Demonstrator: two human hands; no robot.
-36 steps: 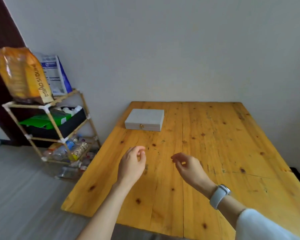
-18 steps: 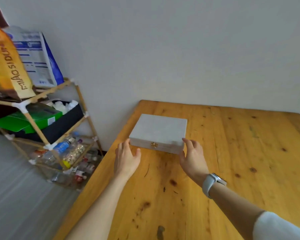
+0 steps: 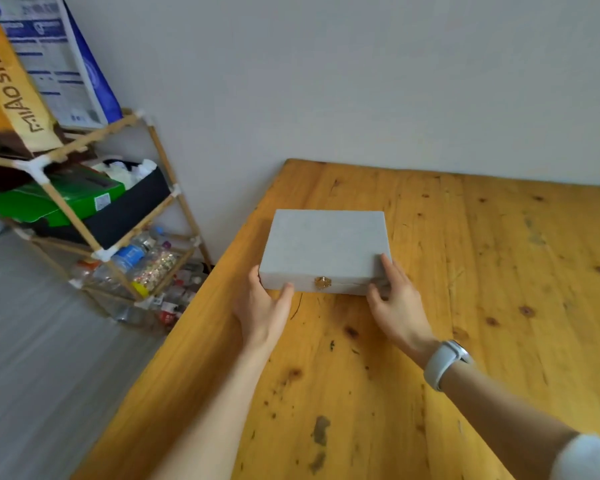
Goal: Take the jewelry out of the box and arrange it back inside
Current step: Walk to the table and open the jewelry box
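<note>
The head camera looks down over two bare forearms reaching forward across a yellow wooden table (image 3: 430,341) marked with dark knots. A flat, pale grey jewelry box (image 3: 326,245) lies on the table near its far left corner, lid closed, with a small gold clasp (image 3: 323,282) at the middle of its front face. The left hand (image 3: 264,306) is at the box's front left corner: its thumb lies against the front face just left of the clasp, and the other fingers (image 3: 255,277) wrap round the left side wall, so the hand grips that corner. The right hand (image 3: 395,306) is at the front right corner: its fingers (image 3: 388,270) lie fairly straight along the right edge of the lid, with the thumb curled near the front face below, so the corner sits between thumb and fingers. The clasp sits between the two thumbs, touched by neither. A white smartwatch (image 3: 445,363) wraps the right wrist, and a white sleeve (image 3: 586,459) shows at the lower right edge. Beyond the fingers a plain grey-white wall rises behind the table. Well to the left of the left hand stands a wooden rack (image 3: 84,233) on the grey floor, carrying an orange bag (image 3: 7,95), a blue and white bag (image 3: 63,60), a green packet (image 3: 56,202) on a black bin, and plastic bottles (image 3: 136,258) on the lower shelf.
</note>
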